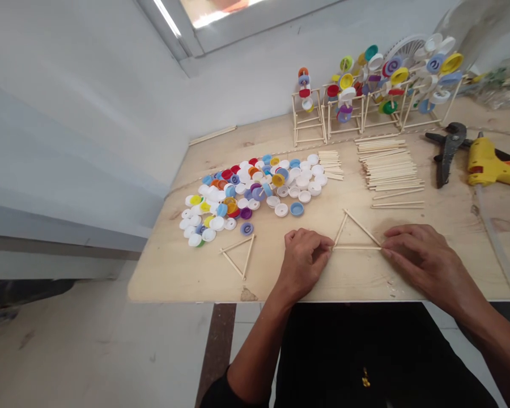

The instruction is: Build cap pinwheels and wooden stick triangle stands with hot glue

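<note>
A triangle of thin wooden sticks lies on the table near its front edge. My left hand pinches its left corner between thumb and fingers. At the right corner my right hand is closed the same way, thumb and fingertips on the joint of two sticks. The top corner points away from me, and the sticks slightly overlap there. Left of my left hand, a smaller stick triangle lies flat, touched by neither hand.
Colourful bottle caps spread across the table's left and middle. Loose sticks lie behind the triangle. Black pliers and a yellow glue gun rest at the right. Stick frames with caps stand along the wall.
</note>
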The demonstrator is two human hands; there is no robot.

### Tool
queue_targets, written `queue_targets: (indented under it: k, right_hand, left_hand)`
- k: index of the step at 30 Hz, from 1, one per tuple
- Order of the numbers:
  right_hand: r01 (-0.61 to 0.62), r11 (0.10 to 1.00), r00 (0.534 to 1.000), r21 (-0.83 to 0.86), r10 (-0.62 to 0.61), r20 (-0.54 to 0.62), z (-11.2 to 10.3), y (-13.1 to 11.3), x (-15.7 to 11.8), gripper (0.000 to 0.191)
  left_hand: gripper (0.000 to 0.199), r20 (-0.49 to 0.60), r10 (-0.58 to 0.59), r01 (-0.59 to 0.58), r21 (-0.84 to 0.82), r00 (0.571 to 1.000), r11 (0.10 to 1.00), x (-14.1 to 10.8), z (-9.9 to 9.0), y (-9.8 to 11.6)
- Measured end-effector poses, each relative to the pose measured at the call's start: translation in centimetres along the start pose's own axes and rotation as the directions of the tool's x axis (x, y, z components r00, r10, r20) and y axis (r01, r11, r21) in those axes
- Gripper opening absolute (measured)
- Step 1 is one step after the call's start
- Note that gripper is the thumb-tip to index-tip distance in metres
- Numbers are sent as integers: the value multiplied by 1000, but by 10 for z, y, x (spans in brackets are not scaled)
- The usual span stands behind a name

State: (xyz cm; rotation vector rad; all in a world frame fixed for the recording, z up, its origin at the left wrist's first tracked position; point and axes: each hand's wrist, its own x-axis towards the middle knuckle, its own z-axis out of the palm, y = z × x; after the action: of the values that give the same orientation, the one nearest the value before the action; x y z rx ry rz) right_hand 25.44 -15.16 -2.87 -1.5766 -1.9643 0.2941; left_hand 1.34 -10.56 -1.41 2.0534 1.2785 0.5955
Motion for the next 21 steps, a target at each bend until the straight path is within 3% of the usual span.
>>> queue_targets:
  k: [21]
  right_hand:
    - [0,999,1000,-39,0,8,2,0,0,20]
  left_hand:
    - [13,-5,14,-14,13,1000,1000,0,3,0]
